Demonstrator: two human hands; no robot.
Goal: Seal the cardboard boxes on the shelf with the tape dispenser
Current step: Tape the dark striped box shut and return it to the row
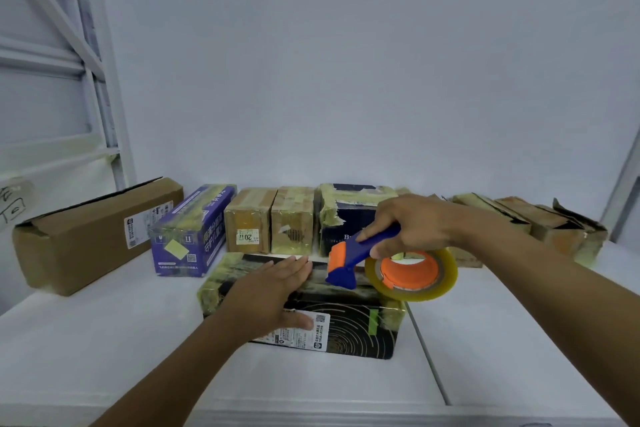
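A black box with gold ring pattern [349, 326] lies on the white shelf [502, 340] in front of me, its top wrapped in yellowish tape. My left hand [273, 291] rests flat on the box top, fingers straight. My right hand [412, 225] grips the blue handle of the tape dispenser [391, 269], which carries an orange hub and a roll of clear tape. The dispenser's blue nose sits at the box's top, right of my left fingertips.
A row of boxes lines the back: a long brown carton [86, 236] at left, a purple box [194, 236], two small taped brown boxes [270, 222], a dark blue box [343, 218], and worn cartons [554, 222] at right. White shelf frame stands at far left.
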